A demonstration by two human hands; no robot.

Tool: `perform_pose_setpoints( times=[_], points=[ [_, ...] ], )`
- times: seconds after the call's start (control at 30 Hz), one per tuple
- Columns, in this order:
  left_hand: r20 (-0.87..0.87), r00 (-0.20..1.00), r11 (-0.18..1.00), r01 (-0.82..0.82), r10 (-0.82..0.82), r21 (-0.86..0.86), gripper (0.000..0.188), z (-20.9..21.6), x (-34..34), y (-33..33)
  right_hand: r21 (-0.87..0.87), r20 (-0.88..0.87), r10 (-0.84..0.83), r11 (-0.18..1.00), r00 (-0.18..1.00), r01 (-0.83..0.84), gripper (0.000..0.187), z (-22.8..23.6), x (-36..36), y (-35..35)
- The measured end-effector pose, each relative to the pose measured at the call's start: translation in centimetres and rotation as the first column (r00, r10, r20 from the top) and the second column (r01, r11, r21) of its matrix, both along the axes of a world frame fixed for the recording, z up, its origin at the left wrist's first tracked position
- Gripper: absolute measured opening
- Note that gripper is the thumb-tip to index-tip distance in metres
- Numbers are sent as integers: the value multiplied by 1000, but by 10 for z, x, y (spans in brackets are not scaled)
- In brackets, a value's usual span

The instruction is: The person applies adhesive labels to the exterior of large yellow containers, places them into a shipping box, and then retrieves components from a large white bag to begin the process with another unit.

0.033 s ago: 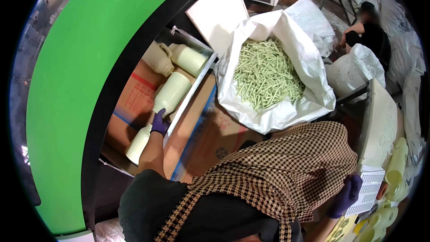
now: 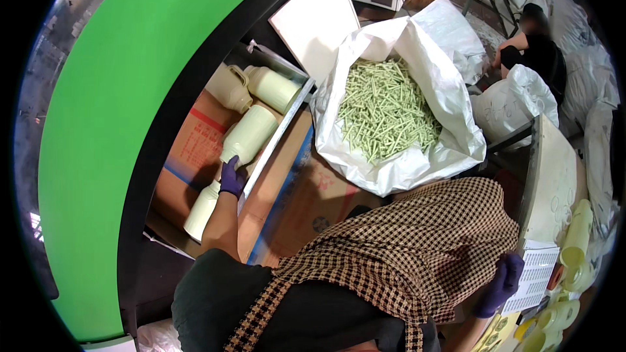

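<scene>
My left hand [image 2: 231, 176], in a purple glove, is closed around the narrow neck of a pale cream-green plastic bottle [image 2: 250, 133]. That bottle lies tilted in a cardboard-lined bin [image 2: 199, 133] with a metal rim. Below the hand rests another pale bottle [image 2: 203, 212], partly hidden by my forearm. At the bin's far end lie a jug with a handle [image 2: 228, 87] and one more bottle [image 2: 274, 88]. On the right, my right hand [image 2: 503, 280], also purple-gloved, is curled closed beside a printed paper sheet [image 2: 531, 277]; whatever its fingers hold, if anything, is hidden.
A large white sack [image 2: 466, 150] full of pale green plastic sticks [image 2: 389, 109] stands ahead. A curved green machine panel [image 2: 85, 156] borders the left. Yellowish plastic containers [image 2: 577, 238] line the right edge. Another person [image 2: 544, 55] crouches at the far right among white sacks.
</scene>
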State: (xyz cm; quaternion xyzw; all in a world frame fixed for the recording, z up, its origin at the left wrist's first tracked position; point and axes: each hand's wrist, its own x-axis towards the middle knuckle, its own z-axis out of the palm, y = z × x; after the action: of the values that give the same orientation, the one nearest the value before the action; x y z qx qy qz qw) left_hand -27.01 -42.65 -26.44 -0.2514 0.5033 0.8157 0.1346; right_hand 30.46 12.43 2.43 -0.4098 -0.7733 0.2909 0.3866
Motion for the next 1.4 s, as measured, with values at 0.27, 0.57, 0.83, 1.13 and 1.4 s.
perform_pose_setpoints(
  times=[0.27,0.57,0.83,1.13,1.4],
  points=[
    [-459,833,905,407,-311,126,60,171,52,153,40,-38,218,975,975,-217,47,-9,-47,-36],
    [17,431,431,902,-902,15,62,249,203,301,-357,-386,413,758,825,-546,45,-25,-155,-50],
    [-290,-499,269,115,-816,-956,77,328,173,365,4,-134,573,816,809,-578,39,-69,-135,-61],
    [-65,-932,-384,209,-356,-900,23,347,190,462,118,-124,690,723,713,-680,28,-65,-149,-57],
    [-30,-855,8,30,-518,-1000,42,323,214,445,-82,-187,677,711,712,-698,24,-63,-153,-62]
  ],
)
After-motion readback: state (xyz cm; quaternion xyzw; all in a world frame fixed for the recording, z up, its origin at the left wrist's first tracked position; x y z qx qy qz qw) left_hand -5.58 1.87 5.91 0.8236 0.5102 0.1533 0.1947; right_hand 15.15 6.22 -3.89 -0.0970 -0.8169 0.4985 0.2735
